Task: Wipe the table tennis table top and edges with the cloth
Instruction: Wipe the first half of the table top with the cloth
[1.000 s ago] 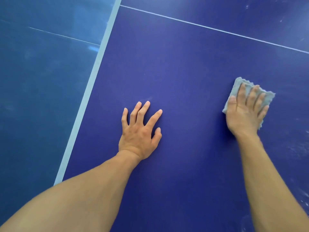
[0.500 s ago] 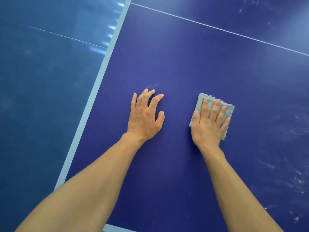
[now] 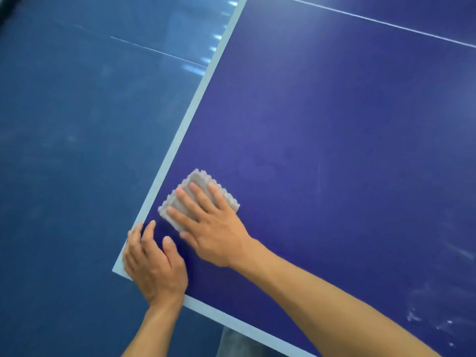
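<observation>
The dark blue table tennis table top (image 3: 322,130) fills the right of the view, bordered by a pale edge line (image 3: 180,140) on its left side and near side. A folded grey cloth (image 3: 198,184) lies flat near the table's near left corner. My right hand (image 3: 208,228) presses on the cloth with straight, spread fingers. My left hand (image 3: 152,261) rests flat on the corner itself, fingers reaching the left edge line, just beside the right hand.
A blue floor (image 3: 72,150) with thin white lines lies beyond the table's left edge. White streaks and smudges (image 3: 432,315) mark the table top at the lower right. A thin white centre line (image 3: 386,23) crosses the far part of the top.
My right hand has slid the cloth leftward across the top to the near left corner. My left hand has shifted to that corner, and the view has swung so that the near edge shows.
</observation>
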`<state>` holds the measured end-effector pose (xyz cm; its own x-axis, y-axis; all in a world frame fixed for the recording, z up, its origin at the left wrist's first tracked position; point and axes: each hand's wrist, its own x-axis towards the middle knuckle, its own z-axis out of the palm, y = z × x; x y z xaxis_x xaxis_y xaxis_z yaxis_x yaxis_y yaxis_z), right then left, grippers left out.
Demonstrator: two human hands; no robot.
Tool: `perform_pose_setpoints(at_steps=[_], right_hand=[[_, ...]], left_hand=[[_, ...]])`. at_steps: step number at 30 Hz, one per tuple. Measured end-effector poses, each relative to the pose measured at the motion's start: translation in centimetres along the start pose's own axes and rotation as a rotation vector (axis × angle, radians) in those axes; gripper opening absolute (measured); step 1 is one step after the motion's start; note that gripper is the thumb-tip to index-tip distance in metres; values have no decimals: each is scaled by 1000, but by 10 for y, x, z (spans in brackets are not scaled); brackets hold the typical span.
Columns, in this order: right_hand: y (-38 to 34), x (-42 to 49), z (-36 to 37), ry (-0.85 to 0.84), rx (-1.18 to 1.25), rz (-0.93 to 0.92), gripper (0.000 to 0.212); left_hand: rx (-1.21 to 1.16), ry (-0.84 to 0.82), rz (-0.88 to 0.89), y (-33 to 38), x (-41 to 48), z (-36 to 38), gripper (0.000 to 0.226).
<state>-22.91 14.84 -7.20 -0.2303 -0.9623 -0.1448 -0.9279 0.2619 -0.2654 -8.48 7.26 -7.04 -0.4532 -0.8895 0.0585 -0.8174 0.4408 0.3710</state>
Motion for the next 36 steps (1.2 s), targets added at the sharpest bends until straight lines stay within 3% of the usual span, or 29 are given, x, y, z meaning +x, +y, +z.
perform_pose_setpoints(at_steps=[3,6,8,13,16,18,22,24,31,36], right_hand=[[-34,-97,27,-10,-25,-71,57],[-18,-183,34,15,-10,0,57],[12,-220,28,46,7,194,56],[121,-221,-9,144,93,962,61],[161,-162,-33,182,216,1143,63],[144,-122,-33,159,202,1031,63],[32,-116,1,91,101,410,60],[-8,-147,19,73,78,243,60],[-11,-340,51,115,32,301,57],[25,-477,54,-6,-37,250,57]], left_hand=[[-2,-36,-15,-10,-17,-12,51],[36,-66,35,-6,-35,-15,52],[37,-71,51,1,-48,-14,52],[30,-120,73,24,-95,-4,53],[-3,-123,48,31,-115,-2,53],[-46,-106,21,34,-122,-6,53],[-148,-41,4,47,-127,-18,52],[-170,-45,22,53,-130,-22,50],[-32,-230,203,79,-190,-2,44],[57,-292,330,123,-250,25,49]])
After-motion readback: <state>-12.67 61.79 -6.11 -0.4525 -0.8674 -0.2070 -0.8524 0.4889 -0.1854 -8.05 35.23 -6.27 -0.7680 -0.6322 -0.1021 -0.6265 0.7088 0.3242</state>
